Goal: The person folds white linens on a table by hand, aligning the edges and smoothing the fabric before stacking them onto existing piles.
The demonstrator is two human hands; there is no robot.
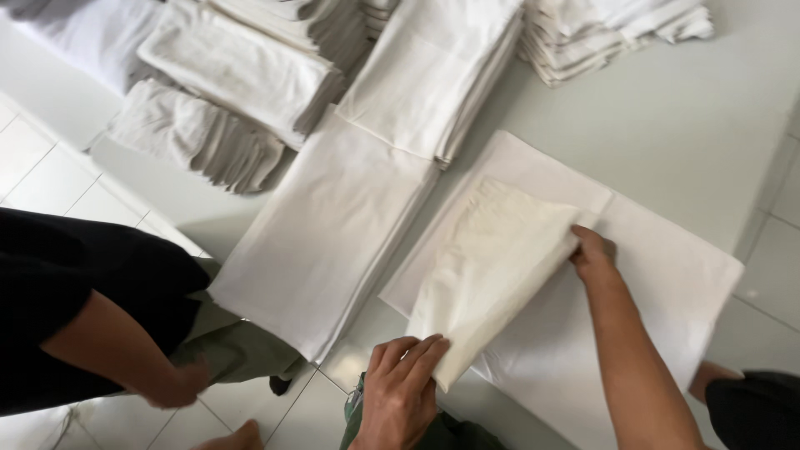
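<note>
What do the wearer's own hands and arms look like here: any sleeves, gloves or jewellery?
Both are bare. The left hand shows no glove or ring. The right hand and its long forearm show no sleeve, glove, watch or band. No markings can be seen on either.

— What's my left hand [402,392] doing?

— It's low in view, palm down, fingers [421,354] together and pointing up and to the right, knuckles toward me, flat rather than curled.

— And my right hand [593,252]?

— The bare forearm runs up from the lower right, wrist straight. The hand is bent down, fingertips tucked under, so I can't see its grip.
</note>
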